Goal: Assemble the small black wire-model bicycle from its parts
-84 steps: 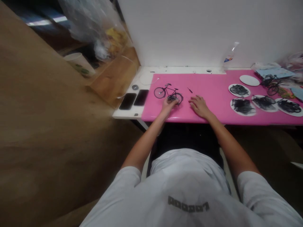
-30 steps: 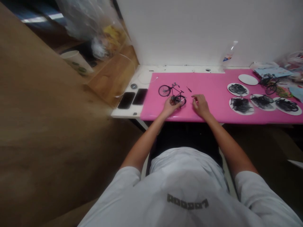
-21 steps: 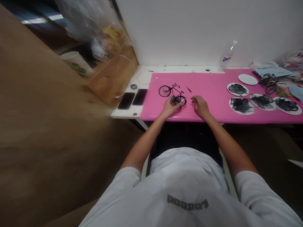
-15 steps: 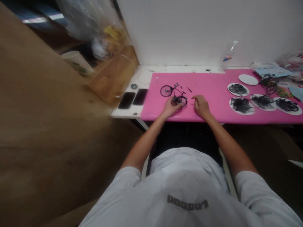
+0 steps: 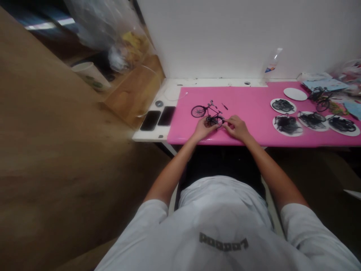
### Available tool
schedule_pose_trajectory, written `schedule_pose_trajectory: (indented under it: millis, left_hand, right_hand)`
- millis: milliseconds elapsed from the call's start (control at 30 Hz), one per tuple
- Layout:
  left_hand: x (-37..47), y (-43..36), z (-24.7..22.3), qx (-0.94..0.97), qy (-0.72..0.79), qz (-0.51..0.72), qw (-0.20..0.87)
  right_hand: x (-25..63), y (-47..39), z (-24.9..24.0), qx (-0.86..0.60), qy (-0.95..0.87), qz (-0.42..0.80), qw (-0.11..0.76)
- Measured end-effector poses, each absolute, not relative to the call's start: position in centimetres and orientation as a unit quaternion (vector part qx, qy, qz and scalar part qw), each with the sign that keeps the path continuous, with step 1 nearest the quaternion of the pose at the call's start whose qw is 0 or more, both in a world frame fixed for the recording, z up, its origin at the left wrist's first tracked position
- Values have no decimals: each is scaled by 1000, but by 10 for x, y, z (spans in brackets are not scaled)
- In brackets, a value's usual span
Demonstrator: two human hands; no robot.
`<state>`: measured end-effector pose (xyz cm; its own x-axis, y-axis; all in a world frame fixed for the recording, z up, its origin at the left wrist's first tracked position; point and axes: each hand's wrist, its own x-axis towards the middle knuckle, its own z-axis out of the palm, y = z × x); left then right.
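Note:
A small black model bicycle (image 5: 211,113) lies on the pink table cover (image 5: 251,107) in front of me. My left hand (image 5: 203,130) is closed around the near side of its right-hand wheel, covering part of the wheel and pedals. At that wheel's right edge, my right hand (image 5: 237,127) pinches with thumb and index finger. Something thin and pale shows by those fingertips, too small to name. Just beyond the hands rests a small dark screwdriver-like tool (image 5: 225,106).
Two dark phones (image 5: 150,120) lie at the table's left end beside a small round disc (image 5: 159,103). On the right, white plates (image 5: 295,94) hold black bicycle parts, with another model bicycle (image 5: 321,99) behind them. A plastic bottle (image 5: 273,62) stands near the wall.
My right hand has moved left to the bicycle's wheel, and its fingers have closed there. My left hand and the bicycle stay nearly in place.

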<state>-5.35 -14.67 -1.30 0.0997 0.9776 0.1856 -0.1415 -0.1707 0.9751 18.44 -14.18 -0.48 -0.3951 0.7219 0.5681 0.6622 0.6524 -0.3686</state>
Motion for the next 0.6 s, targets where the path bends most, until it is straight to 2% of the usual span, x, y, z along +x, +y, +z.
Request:
schedule_pose_trajectory:
  millis: [600]
  left_hand:
    - [-53, -144, -22, 588, 381, 528, 480]
  right_hand:
    - [184, -141, -5, -406, -847, 52, 340]
